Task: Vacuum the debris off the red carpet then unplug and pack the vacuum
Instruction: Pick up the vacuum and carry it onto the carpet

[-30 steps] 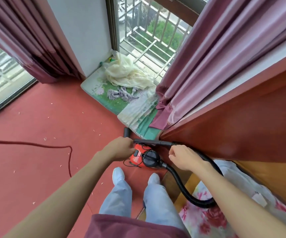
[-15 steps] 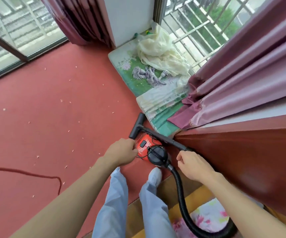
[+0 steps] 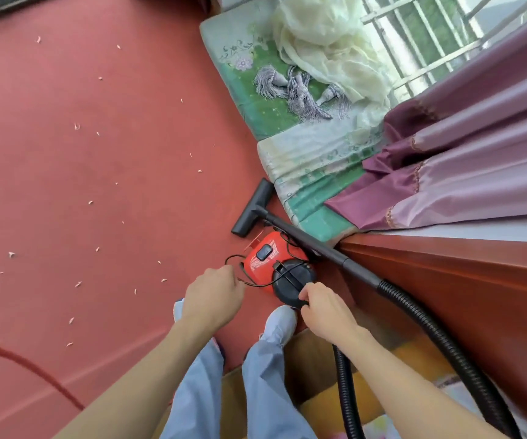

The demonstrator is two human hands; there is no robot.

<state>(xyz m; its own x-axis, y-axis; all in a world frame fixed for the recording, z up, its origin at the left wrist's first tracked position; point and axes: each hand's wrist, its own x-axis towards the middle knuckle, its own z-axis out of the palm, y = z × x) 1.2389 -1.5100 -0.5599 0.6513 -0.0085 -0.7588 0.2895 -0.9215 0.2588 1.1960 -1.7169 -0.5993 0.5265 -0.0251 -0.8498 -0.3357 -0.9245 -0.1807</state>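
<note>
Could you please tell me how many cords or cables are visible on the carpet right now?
2. A red cable crosses the carpet at lower left; a thin black cord loops beside the red vacuum, reaching the left hand. Others may be hidden.

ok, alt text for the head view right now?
A person's left hand pinches the thin black cord of a small red canister vacuum while the right hand grips its round black end cap. Pale debris flecks dot the red carpet.
</note>
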